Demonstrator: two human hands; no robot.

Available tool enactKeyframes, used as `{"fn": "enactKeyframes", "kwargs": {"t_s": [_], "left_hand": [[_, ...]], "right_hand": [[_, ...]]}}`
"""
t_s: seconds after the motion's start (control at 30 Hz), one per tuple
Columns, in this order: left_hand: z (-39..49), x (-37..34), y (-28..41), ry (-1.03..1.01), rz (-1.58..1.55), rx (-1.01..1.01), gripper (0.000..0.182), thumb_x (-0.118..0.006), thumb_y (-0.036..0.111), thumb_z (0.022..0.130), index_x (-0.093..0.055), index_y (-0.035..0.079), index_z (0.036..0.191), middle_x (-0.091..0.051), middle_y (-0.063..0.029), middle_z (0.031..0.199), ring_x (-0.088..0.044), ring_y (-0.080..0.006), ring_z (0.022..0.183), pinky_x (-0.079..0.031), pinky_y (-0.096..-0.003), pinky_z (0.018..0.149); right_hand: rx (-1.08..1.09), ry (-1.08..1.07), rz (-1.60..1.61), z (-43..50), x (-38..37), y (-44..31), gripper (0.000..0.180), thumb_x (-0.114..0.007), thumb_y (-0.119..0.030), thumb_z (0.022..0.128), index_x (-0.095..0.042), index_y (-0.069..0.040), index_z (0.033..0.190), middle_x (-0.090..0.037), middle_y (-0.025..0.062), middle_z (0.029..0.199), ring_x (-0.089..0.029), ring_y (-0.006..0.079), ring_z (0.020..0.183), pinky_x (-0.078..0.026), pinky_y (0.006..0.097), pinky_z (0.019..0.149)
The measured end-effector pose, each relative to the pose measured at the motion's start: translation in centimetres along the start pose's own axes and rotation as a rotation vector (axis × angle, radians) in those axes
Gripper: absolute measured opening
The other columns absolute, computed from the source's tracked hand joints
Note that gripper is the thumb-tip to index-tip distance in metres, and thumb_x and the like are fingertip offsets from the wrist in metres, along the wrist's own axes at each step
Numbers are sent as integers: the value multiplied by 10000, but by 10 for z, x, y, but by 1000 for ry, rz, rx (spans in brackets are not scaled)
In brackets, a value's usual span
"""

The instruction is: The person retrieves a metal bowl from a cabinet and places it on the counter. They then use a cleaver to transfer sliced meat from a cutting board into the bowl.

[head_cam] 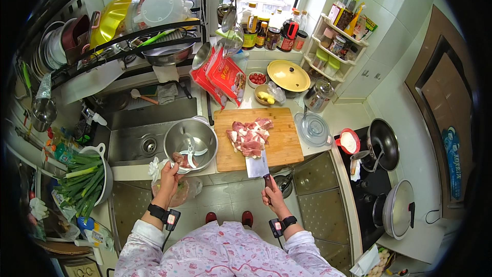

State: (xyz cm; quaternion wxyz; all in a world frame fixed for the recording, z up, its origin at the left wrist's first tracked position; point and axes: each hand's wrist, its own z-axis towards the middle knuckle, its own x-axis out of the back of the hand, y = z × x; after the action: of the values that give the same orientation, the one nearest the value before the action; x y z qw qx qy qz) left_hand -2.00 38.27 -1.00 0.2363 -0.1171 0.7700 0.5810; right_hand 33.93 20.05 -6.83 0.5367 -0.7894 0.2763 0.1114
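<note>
A heap of raw meat pieces (pixel 250 134) lies on the wooden cutting board (pixel 284 142). My right hand (pixel 273 194) grips the dark handle of a cleaver (pixel 256 166), whose blade lies over the board's front edge and meets the near side of the heap. To the left, my left hand (pixel 169 179) grasps the front rim of a steel food-processor bowl (pixel 207 138). Inside stands a white-bladed chopper (pixel 188 151), with some meat (pixel 180 159) at the bottom near my fingers. The bowl sits between the board and the sink, tipped slightly towards me.
The steel sink (pixel 130 138) is left of the bowl. Behind the board are red bags (pixel 226 77), a bowl of cherry tomatoes (pixel 257 79) and a yellow-lidded pot (pixel 288 75). A clear lid (pixel 313 129) lies right, before the stove (pixel 365 196). Green onions (pixel 82 181) fill a basin.
</note>
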Motion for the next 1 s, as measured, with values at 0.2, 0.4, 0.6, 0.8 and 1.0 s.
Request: {"fn": "enactKeyframes", "kwargs": {"t_s": [0.2,0.4,0.6,0.8,1.0], "left_hand": [[-5,-17,1,-18,6,-23,165,-496,99,913,-522,61,1071,-612,-45,974,-625,-142,844,-548,-307,740],[-9,-40,7,-2,21,-23,125,-501,105,917,-519,64,1034,-607,-34,961,-616,-122,847,-521,-271,755],[-11,-60,11,8,88,3,142,-493,97,911,-534,76,1046,-621,-20,938,-619,-105,828,-499,-217,657],[-6,-77,13,-15,114,0,159,-489,105,911,-534,45,1052,-630,-57,965,-633,-152,857,-534,-283,726],[3,-86,13,-42,125,56,153,-517,142,910,-549,50,1029,-628,-65,975,-630,-149,865,-531,-296,749]], "right_hand": [[-3,-16,44,-13,4,-25,635,-476,-105,910,-164,-265,1439,-488,43,716,-413,86,470,-351,214,400],[9,-34,21,-29,9,-60,621,-470,-101,914,-176,-261,1437,-492,45,720,-399,80,467,-339,207,399],[23,-11,13,-45,6,-106,608,-477,-100,916,-195,-246,1435,-492,38,704,-388,75,459,-330,201,390],[37,-24,-66,-53,-5,-167,627,-500,-100,908,-190,-235,1436,-502,37,699,-402,75,462,-336,189,390],[11,-75,-207,-58,-37,-219,638,-492,-74,896,-189,-214,1440,-506,38,691,-411,76,443,-346,189,377]]}}
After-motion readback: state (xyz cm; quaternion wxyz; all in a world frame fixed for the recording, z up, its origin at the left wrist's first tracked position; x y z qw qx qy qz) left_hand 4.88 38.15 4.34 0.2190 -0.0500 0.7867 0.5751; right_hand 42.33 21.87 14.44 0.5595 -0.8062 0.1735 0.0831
